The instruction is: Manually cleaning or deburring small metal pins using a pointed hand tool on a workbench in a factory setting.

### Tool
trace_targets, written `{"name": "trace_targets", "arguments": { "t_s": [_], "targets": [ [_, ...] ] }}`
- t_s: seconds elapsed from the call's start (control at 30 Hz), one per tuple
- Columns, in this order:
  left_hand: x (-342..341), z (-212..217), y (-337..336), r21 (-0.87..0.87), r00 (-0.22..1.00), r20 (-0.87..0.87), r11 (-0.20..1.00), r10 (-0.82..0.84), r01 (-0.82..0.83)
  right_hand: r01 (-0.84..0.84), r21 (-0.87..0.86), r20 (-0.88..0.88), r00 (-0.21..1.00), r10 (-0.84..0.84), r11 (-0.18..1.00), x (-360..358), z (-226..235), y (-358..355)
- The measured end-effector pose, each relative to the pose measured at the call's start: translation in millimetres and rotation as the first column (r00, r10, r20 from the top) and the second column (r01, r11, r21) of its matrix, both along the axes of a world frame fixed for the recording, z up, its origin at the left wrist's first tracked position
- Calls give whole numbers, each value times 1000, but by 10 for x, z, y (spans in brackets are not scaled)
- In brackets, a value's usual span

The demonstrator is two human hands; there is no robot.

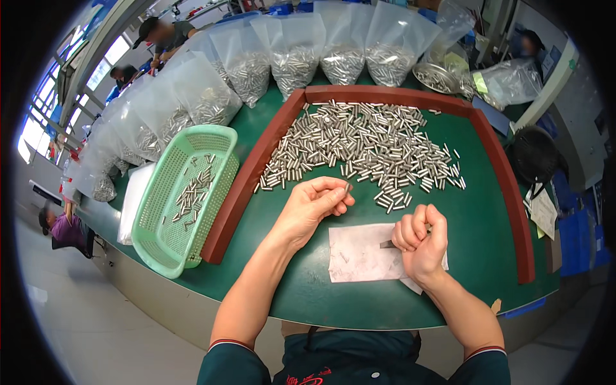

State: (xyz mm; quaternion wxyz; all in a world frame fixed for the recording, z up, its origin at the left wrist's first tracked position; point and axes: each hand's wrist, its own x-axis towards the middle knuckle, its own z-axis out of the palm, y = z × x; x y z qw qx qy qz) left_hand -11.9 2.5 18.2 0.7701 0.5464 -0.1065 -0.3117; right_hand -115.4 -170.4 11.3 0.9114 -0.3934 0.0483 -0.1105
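Observation:
My left hand (310, 206) pinches a small metal pin (347, 187) between thumb and fingertips, just in front of a heap of the same short silvery pins (359, 138). My right hand (422, 242) is closed around a tool whose flat dark tip (386, 244) pokes out at the left; the rest of it is hidden in my fist. Below that hand lies a smudged white sheet (356, 258) on the green tabletop. To the left, a light green plastic basket (147, 221) has more loose pins scattered on its bottom.
A dark red raised border (385, 94) runs round the heap at the back and both sides. Clear bags filled with pins (296, 64) line the table's far and left edges. A metal bowl (436, 78) of pins stands far right. Other people (168, 40) sit farther off.

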Motion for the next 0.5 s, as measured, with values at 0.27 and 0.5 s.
{"name": "trace_targets", "arguments": {
  "t_s": [0.27,0.5],
  "targets": [
    [-448,93,-270,542,681,609,841,-406,17,-17,37,89,996,14,999,51,21,-61],
    [-524,-41,-368,601,504,729,786,-464,-145,-22,31,71,997,19,999,14,76,-139]
  ]
}}
